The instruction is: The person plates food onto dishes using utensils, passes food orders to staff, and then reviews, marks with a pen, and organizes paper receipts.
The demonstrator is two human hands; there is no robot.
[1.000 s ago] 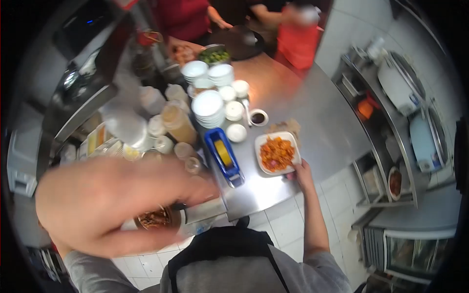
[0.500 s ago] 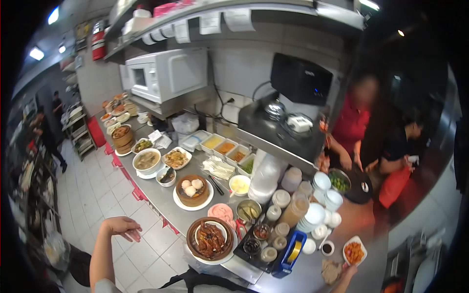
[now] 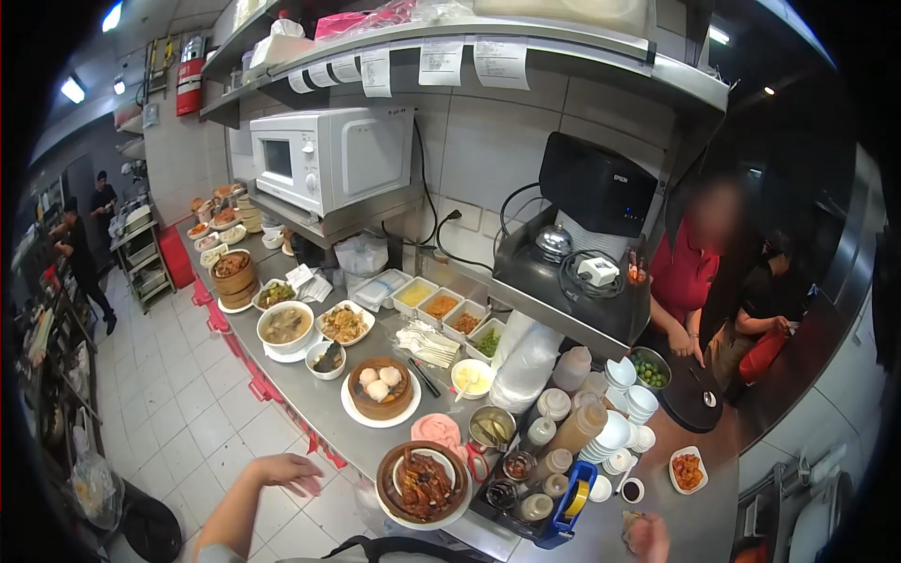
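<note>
My left hand point(image 3: 289, 473) hangs over the floor beside the counter's front edge, fingers stretched, holding nothing. Nearest to it is a plate-borne round brown dish point(image 3: 394, 507) of glazed chicken feet point(image 3: 427, 485). At the lower right, my blurred right hand point(image 3: 649, 538) touches or overlaps a crumpled tan cloth point(image 3: 631, 524); whether its fingers grip it is unclear. Beyond that hand stand a white bowl point(image 3: 701, 484) of orange-red food and a small cup of dark sauce point(image 3: 633, 490). A blue tape dispenser point(image 3: 563, 525) is to its left.
Bottles point(image 3: 577, 427), stacked white bowls point(image 3: 615, 432) and a steamer of buns point(image 3: 380, 405) crowd the counter. Overhead are a microwave point(image 3: 361, 159) and a shelf point(image 3: 563, 42). A co-worker in red point(image 3: 680, 272) stands across at a dark round board point(image 3: 690, 403).
My right hand has let go of the bowl of orange-red food, which now stands on the counter, and has moved left to the tan cloth. The view has shifted slightly.
</note>
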